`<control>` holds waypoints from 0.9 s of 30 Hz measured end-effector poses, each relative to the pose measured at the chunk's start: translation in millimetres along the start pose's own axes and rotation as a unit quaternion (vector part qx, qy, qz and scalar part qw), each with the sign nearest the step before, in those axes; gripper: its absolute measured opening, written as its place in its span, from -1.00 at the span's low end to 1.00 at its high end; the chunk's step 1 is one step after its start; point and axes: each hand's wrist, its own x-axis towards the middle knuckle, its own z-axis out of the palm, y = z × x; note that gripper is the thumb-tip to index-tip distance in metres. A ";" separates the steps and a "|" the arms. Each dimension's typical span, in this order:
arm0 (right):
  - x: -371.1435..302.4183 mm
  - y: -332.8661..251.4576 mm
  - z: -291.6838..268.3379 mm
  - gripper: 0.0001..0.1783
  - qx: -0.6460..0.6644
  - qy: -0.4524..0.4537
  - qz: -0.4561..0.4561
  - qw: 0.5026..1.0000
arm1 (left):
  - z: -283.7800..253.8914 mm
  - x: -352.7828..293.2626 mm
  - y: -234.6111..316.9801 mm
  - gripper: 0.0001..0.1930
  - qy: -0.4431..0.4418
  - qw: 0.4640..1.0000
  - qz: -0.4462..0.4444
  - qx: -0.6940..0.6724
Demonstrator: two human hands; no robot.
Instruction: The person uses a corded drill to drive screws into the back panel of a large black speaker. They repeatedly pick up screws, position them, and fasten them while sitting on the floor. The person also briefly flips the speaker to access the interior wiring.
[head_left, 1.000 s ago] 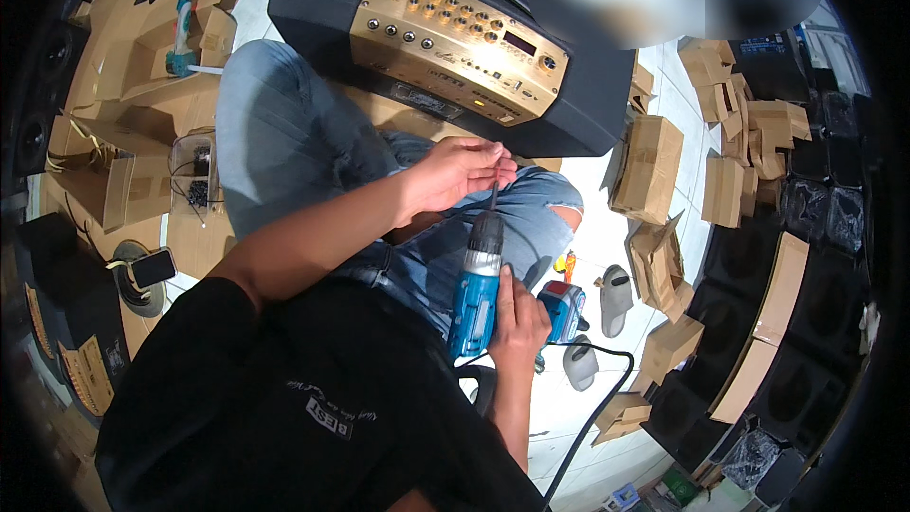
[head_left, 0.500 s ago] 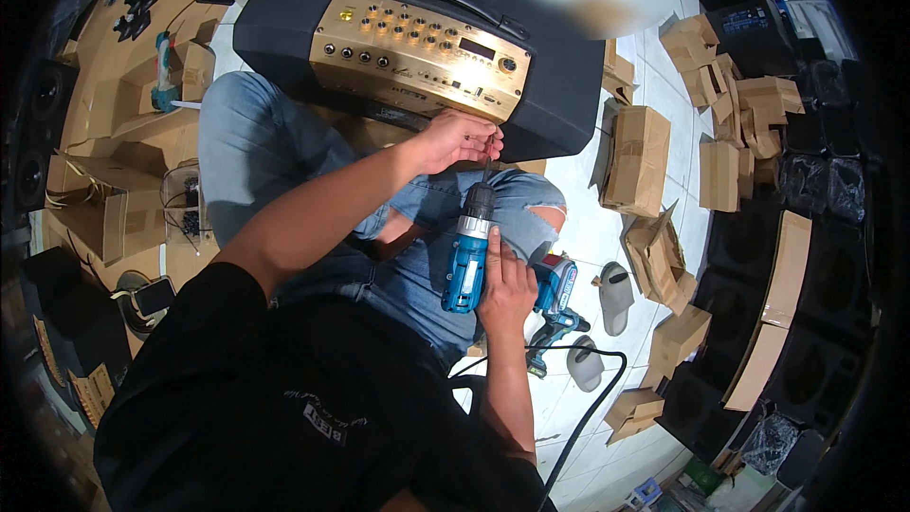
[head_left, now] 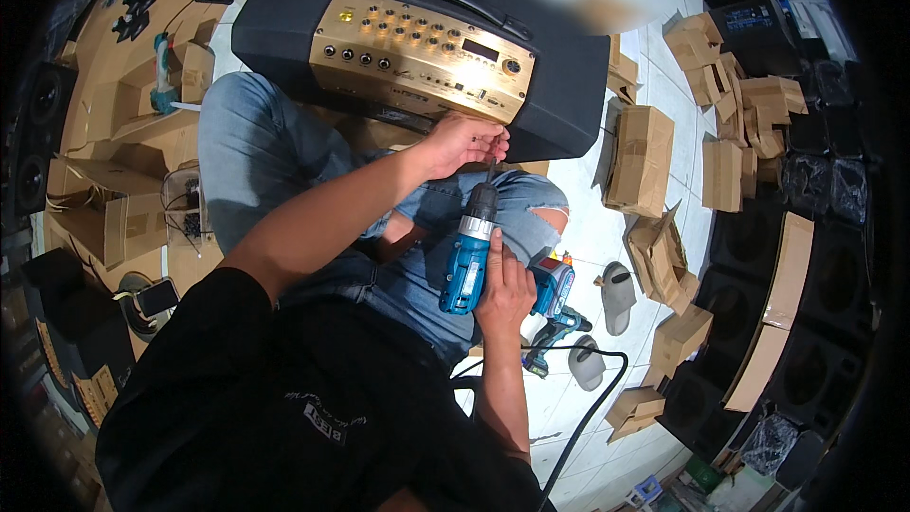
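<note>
My right hand [head_left: 505, 296] is closed round the grip of a blue cordless drill [head_left: 464, 270], which has a black chuck and a silver collar. A long bit [head_left: 492, 171] runs from the chuck toward the lower right corner of a gold control panel [head_left: 417, 57]. That panel, set with several knobs, is on a black speaker cabinet [head_left: 564, 85] in front of my knees. My left hand [head_left: 467, 144] is pinched at the bit's far end, against the panel's lower edge. Whatever its fingertips hold is too small to make out.
A second blue power tool [head_left: 553, 337] lies by my right thigh, close to grey slippers [head_left: 618, 299]. A black cable [head_left: 597, 408] curves over the tiles. Cardboard boxes [head_left: 640, 161] and black speaker cabinets [head_left: 730, 265] line the right side. On cardboard at left rests a teal-handled tool [head_left: 164, 85].
Both hands and the drill keep nearly the same place at the panel's lower right corner. Only a very slight shift of the hands and the view shows.
</note>
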 end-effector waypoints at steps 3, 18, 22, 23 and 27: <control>1.1 0.3 0.7 -0.30 0.004 0.001 0.000 1.000 | 0.9 0.0 0.5 -0.75 0.004 1.000 -0.005 -0.006; 4.2 -1.4 -0.4 -0.31 0.007 -0.004 0.009 1.000 | 0.9 -0.7 0.8 -0.75 -0.002 1.000 0.007 -0.005; 2.5 0.3 2.4 -0.30 0.007 -0.005 0.012 1.000 | 0.9 -1.1 0.9 -0.76 -0.006 1.000 0.013 -0.019; 2.6 0.3 2.5 -0.29 0.008 -0.007 0.013 1.000 | 1.3 -1.2 1.1 -0.76 -0.007 1.000 0.012 -0.018; 3.3 -0.6 2.6 -0.29 0.011 -0.014 0.017 1.000 | 0.1 -0.1 0.8 -0.77 -0.015 1.000 0.011 -0.017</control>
